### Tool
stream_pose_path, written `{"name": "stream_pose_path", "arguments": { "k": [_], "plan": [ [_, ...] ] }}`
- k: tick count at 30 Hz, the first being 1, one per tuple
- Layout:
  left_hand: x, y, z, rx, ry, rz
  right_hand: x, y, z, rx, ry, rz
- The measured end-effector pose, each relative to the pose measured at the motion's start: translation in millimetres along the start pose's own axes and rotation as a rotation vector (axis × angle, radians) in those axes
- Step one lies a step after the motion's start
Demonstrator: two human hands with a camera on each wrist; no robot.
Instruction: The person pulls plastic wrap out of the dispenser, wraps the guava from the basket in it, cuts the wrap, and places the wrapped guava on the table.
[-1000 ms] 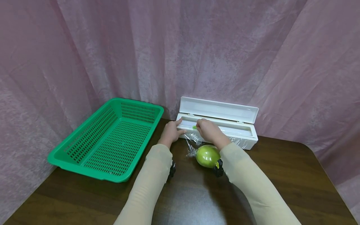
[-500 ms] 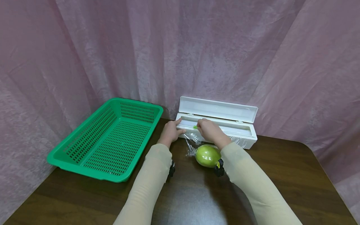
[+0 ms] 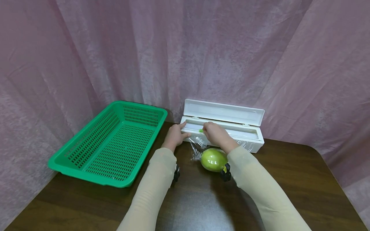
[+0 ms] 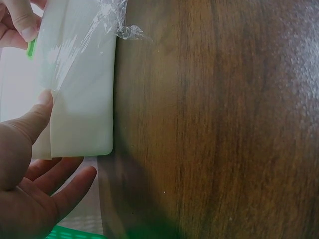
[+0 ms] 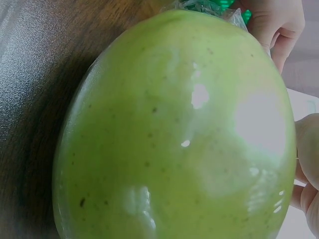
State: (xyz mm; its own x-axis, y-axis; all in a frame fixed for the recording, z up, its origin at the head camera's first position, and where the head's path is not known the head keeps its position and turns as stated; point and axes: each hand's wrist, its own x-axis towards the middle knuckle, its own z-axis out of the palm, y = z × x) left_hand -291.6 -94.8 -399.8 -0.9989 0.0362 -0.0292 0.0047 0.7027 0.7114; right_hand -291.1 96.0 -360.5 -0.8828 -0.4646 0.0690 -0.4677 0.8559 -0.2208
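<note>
A white cling film dispenser box [image 3: 258, 146] stands with its lid [image 3: 224, 112] raised and a roll inside. My left hand [image 3: 174, 136] grips its left end, the thumb on the front top edge and fingers around the end. With thumb and fingertips, my right hand [image 3: 215, 133] pinches a small green slide cutter [image 4: 31, 48] at the box's front edge. Clear film [image 3: 197, 146] drapes down the front toward a green mango [image 3: 214, 159]. The mango, wrapped in shiny film, lies on the table below my right wrist and fills most of the right wrist view.
A green slotted plastic basket [image 3: 121, 184] sits to the left on the brown wooden table [image 3: 303, 179]. A pink curtain [image 3: 219, 48] hangs right behind the box and basket.
My right hand has edged very slightly right along the box with the slide cutter. The left hand, the mango and the basket have stayed in place.
</note>
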Motion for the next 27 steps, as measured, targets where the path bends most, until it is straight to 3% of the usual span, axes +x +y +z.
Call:
{"name": "stream_pose_path", "arguments": {
  "k": [27],
  "plan": [
    [-0.6, 0.7, -0.2, 0.013, -0.004, 0.009, -5.2, 3.5, -3.1, 0.002, -0.003, 0.013]
  ]
}}
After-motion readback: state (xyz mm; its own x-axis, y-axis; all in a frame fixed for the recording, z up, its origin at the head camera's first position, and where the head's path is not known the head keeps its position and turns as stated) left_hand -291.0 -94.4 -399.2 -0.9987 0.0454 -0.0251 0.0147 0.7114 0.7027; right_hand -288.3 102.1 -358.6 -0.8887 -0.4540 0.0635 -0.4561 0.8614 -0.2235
